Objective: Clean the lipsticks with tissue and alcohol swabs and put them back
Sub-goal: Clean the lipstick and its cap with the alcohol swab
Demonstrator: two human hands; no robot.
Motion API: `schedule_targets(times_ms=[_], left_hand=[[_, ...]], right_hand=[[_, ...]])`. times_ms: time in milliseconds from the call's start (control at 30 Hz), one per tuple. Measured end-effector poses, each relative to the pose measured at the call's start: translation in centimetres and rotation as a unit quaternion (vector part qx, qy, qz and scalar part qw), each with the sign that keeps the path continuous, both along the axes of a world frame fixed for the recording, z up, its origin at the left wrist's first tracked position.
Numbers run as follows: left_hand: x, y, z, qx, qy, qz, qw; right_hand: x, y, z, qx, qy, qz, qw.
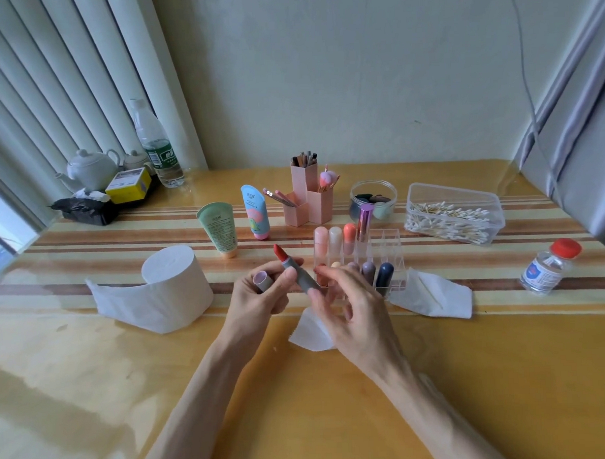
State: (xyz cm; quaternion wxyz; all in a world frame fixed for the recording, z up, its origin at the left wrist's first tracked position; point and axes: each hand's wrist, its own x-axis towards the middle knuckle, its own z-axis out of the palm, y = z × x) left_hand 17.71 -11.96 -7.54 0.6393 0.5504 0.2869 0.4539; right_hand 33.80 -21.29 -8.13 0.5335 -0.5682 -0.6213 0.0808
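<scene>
Your left hand [259, 299] is pinching the lipstick [301, 278], tip toward the desk's [334, 406] far edge, base beside your loosely spread right hand [352, 306].

**Your body in view: four entries**

1. Left hand [259, 296]: bare and slim, with long fingers. One thumbnail [289, 275] shows, pale and cut short.
2. Left forearm [203, 387]: bare from the wrist down to the lower edge of the view. It is slender and widens evenly towards the elbow.
3. Right hand [352, 306]: bare, with its back to the camera. The knuckles stand out, and faint ridges run from them to the wrist. The fingertips are blurred.
4. Right forearm [437, 396]: bare, lean and uncovered right to the frame's edge.
</scene>
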Motion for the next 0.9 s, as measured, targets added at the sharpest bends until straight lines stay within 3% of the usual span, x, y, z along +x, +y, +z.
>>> schedule_targets(times_ms=[133, 267, 500, 667, 900], left_hand=[[0.2, -0.9, -0.2, -0.005, -0.022, -0.053, 0.998], [0.5, -1.4, -0.5, -0.011, -0.016, -0.017, 1.0], [0.9, -1.8, -0.8, -0.029, -0.037, 0.014, 0.999], [0.6, -2.0, -0.8, -0.034, -0.049, -0.031, 0.998], [0.8, -2.3, -0.6, -0.031, -0.031, 0.034, 0.998]], right_hand=[[-0.1, -0.4, 0.4, -0.069, 0.09, 0.119, 0.986], [0.1, -0.3, -0.4, -0.091, 0.197, 0.149, 0.965], [-0.6, -0.4, -1.0, -0.031, 0.191, 0.083, 0.978], [-0.5, -0.4, -1.0, -0.048, 0.216, 0.103, 0.97], [-0.8, -0.5, -0.9, -0.036, 0.215, 0.096, 0.971]])
